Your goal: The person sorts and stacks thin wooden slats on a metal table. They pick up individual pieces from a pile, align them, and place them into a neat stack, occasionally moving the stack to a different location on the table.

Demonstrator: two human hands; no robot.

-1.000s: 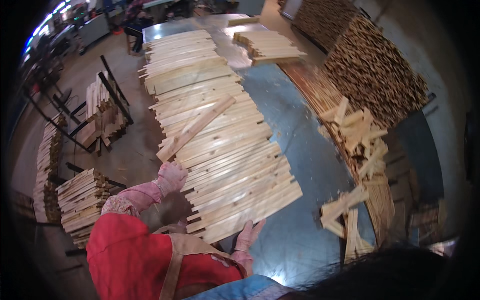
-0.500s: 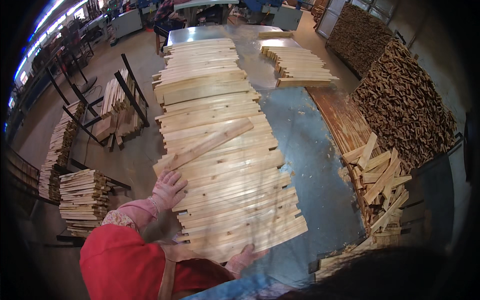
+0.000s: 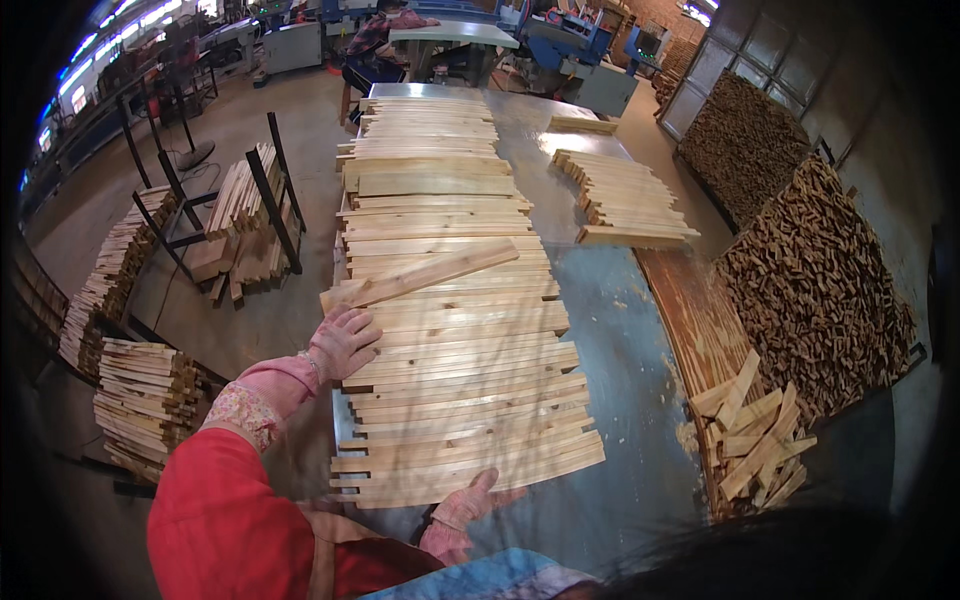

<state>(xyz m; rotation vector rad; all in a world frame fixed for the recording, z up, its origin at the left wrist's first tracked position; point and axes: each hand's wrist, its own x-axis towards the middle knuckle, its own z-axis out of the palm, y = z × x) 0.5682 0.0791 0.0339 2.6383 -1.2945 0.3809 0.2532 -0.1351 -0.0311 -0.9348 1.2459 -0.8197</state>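
Head view: left grip (image 3: 343,343) spread at left edge of slat row (image 3: 465,352), beside loose slat (image 3: 430,275) atop it. Right grip (image 3: 462,507) spread, row's near edge.

The wooden strips (image 3: 460,322) look smooth, the metal tabletop (image 3: 525,150) glossy, the red cloth sleeve (image 3: 225,515) matt.

Blue tabletop (image 3: 632,375) gives passage between slats (image 3: 455,348) and piled wood scraps (image 3: 762,445).
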